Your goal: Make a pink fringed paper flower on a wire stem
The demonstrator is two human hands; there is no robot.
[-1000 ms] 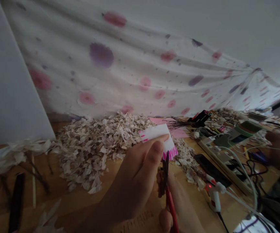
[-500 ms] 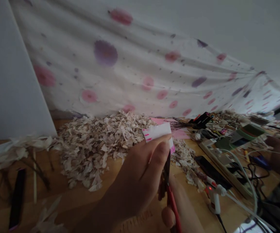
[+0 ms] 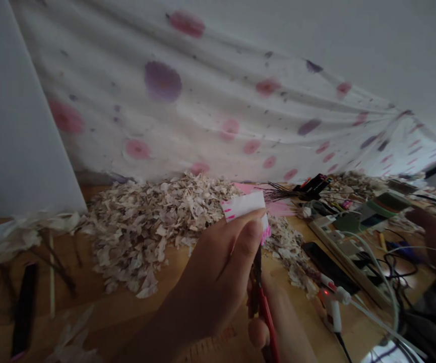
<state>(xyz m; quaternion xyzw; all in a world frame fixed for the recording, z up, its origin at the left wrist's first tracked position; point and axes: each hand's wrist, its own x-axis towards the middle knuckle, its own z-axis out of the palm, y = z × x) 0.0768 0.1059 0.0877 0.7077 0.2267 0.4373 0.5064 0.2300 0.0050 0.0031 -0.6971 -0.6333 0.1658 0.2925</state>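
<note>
My left hand (image 3: 225, 267) pinches a small piece of white paper (image 3: 244, 202) with pink marks along its edges, thumb on top. Below it, my right hand (image 3: 274, 317) is wrapped around red-handled scissors (image 3: 266, 312), partly hidden behind the left hand. The dark blades point up at the lower, pink-marked edge of the paper; whether they touch it I cannot tell. A large heap of pale, dry petal-like flakes (image 3: 149, 227) lies behind my left hand on the wooden table (image 3: 157, 312).
On the right lie a white glue gun (image 3: 333, 307) with a red light, a dark phone (image 3: 327, 264), a power strip (image 3: 342, 252) and tangled cables. Another person's hand (image 3: 433, 237) is at the far right. Pale flowers on stems (image 3: 36, 232) lie left, beside a black strip (image 3: 24, 307).
The scissors have slid slightly down and left, away from the paper's pink-marked edge. My left hand keeps its grip on the paper. The other person's hand at far right has shifted a little.
</note>
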